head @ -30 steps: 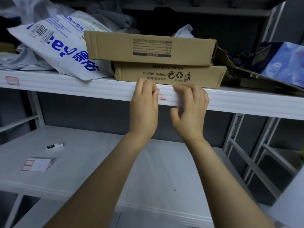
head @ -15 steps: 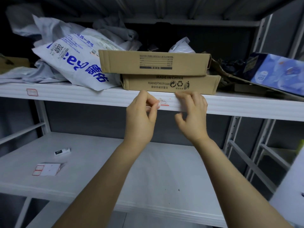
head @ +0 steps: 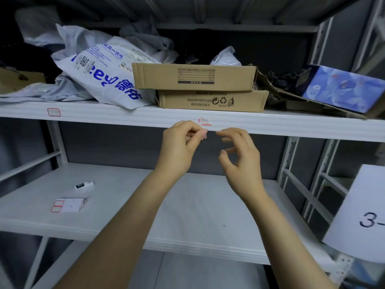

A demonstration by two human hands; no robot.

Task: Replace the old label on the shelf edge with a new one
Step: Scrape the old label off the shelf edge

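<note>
Torn remains of the old red-bordered label (head: 205,121) cling to the white shelf edge (head: 291,127) below the stacked cardboard boxes. My left hand (head: 179,149) hangs just below the edge and pinches a small peeled scrap of label (head: 204,134) between thumb and fingertips. My right hand (head: 239,157) floats beside it, a little lower, fingers loosely curled and holding nothing. A sheet of new red-bordered labels (head: 67,205) lies on the lower shelf at the left.
Two cardboard boxes (head: 208,88), a white printed bag (head: 100,74) and a blue box (head: 341,88) crowd the upper shelf. Another label (head: 54,112) sticks on the edge far left. A small white marker-like item (head: 84,185) lies on the lower shelf. A paper sign (head: 362,211) hangs at right.
Both hands have come down off the shelf edge. The left hand pulled away a scrap of the old label, and torn remains now show on the edge. The camera view tilted back.
</note>
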